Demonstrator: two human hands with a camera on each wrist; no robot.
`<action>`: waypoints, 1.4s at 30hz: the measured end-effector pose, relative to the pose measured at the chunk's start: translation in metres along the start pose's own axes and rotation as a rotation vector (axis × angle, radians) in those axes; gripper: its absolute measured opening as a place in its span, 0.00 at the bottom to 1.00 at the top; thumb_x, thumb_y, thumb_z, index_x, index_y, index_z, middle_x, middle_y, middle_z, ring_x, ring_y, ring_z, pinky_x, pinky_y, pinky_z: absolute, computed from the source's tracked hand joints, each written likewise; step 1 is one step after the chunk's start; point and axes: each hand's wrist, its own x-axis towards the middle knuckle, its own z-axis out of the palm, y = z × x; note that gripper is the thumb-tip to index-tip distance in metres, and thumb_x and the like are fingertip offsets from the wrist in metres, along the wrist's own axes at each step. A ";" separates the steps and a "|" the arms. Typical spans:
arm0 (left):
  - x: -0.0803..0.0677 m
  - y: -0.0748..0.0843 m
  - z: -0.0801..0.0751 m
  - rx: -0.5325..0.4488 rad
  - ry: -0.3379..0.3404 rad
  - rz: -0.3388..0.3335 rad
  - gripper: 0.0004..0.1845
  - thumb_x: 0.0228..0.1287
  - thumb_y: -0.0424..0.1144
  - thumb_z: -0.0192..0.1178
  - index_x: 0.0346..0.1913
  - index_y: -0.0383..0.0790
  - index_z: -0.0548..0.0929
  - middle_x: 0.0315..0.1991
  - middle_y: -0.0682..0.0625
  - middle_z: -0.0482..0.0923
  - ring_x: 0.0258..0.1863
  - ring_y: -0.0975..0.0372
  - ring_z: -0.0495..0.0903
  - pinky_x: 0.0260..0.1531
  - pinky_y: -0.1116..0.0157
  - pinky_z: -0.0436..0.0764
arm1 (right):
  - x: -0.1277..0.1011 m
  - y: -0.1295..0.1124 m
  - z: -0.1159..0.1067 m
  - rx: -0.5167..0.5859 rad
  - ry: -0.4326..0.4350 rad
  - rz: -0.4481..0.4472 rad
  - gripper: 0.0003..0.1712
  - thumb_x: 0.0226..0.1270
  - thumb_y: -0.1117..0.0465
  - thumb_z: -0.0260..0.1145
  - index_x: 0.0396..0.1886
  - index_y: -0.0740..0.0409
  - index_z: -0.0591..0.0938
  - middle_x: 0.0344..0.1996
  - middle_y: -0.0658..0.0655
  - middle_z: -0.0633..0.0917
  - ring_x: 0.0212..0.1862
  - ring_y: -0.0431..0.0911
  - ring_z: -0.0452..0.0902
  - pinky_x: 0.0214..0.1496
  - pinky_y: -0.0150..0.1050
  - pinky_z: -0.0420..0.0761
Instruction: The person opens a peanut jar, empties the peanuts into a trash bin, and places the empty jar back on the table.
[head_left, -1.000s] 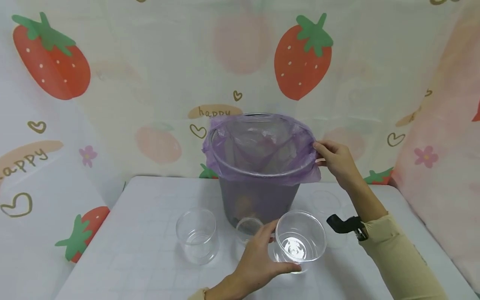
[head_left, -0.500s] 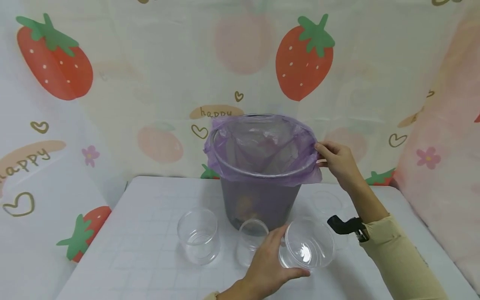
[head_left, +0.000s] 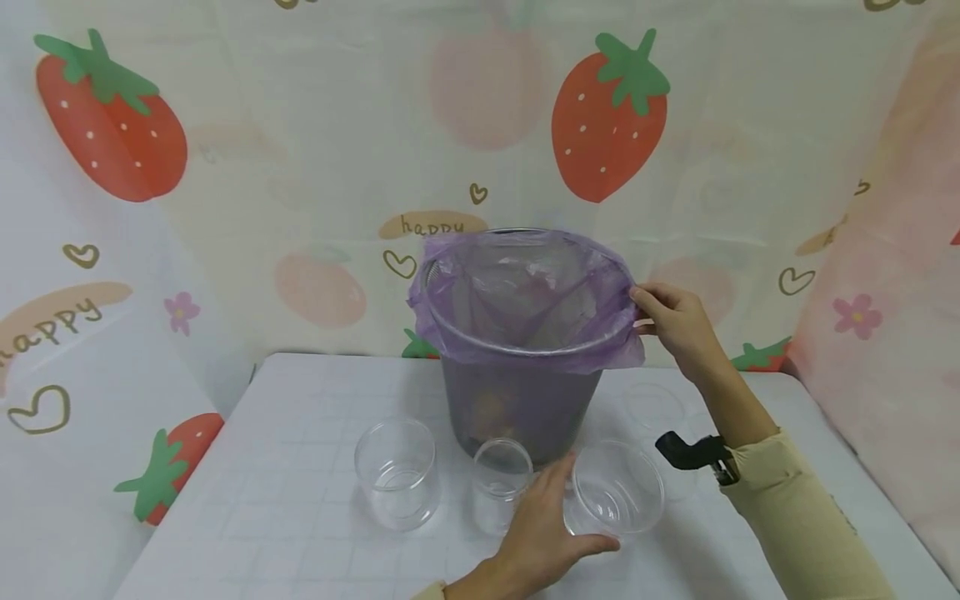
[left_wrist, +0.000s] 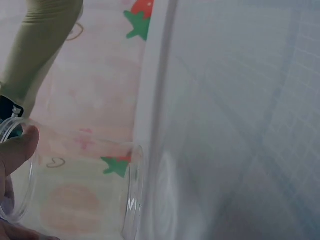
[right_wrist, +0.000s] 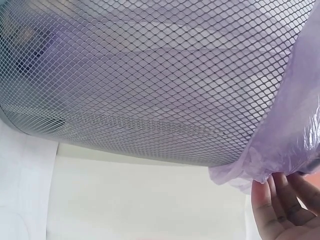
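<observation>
Low over the white table, my left hand (head_left: 536,525) has its thumb and fingers around a clear, wide-mouthed cup (head_left: 618,496). In the left wrist view the thumb (left_wrist: 22,150) lies at the rim of that cup (left_wrist: 82,190), and its base is close to the tabletop. My right hand (head_left: 675,329) pinches the edge of a purple plastic bag (head_left: 592,354) at the right side of a grey mesh bin (head_left: 517,408). The bag lines the bin and folds over its rim. Fingertips (right_wrist: 277,180) show against the bag (right_wrist: 295,135) in the right wrist view.
Two more clear cups stand on the table (head_left: 285,517): a wide one (head_left: 397,500) at the left and a narrower one (head_left: 498,479) in front of the bin. Faint round outlines (head_left: 652,408) show at the right. A strawberry-print cloth (head_left: 360,125) hangs behind.
My left hand has moved slightly right and down with the clear cup, which now sits lower. The narrower cup shows more fully. My right hand stays at the bag's edge.
</observation>
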 end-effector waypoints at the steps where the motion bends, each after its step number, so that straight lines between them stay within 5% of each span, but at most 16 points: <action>1: 0.001 0.000 0.002 0.001 -0.014 -0.025 0.53 0.43 0.58 0.76 0.71 0.42 0.63 0.66 0.49 0.71 0.64 0.55 0.72 0.62 0.52 0.74 | 0.000 0.000 0.000 -0.005 0.000 -0.002 0.10 0.73 0.54 0.59 0.44 0.55 0.80 0.30 0.37 0.82 0.36 0.32 0.79 0.39 0.24 0.83; 14: 0.008 -0.001 0.023 -0.084 -0.044 -0.219 0.54 0.44 0.54 0.77 0.72 0.37 0.61 0.70 0.44 0.65 0.68 0.51 0.67 0.67 0.50 0.69 | -0.001 0.003 0.000 -0.020 -0.004 -0.006 0.11 0.73 0.52 0.59 0.43 0.54 0.80 0.31 0.38 0.82 0.36 0.32 0.79 0.39 0.25 0.83; 35: 0.011 -0.003 0.022 -0.112 -0.049 -0.213 0.56 0.46 0.53 0.77 0.74 0.38 0.56 0.71 0.43 0.64 0.69 0.50 0.67 0.66 0.49 0.70 | 0.000 0.003 0.000 -0.057 -0.005 -0.001 0.26 0.74 0.50 0.58 0.55 0.71 0.75 0.32 0.37 0.82 0.38 0.33 0.79 0.40 0.25 0.83; 42: 0.012 -0.001 0.019 -0.113 -0.053 -0.217 0.56 0.45 0.52 0.77 0.73 0.38 0.56 0.71 0.42 0.64 0.68 0.49 0.68 0.66 0.49 0.70 | 0.000 0.004 0.000 -0.044 0.000 0.014 0.24 0.74 0.50 0.58 0.52 0.68 0.76 0.32 0.37 0.82 0.37 0.33 0.79 0.40 0.25 0.83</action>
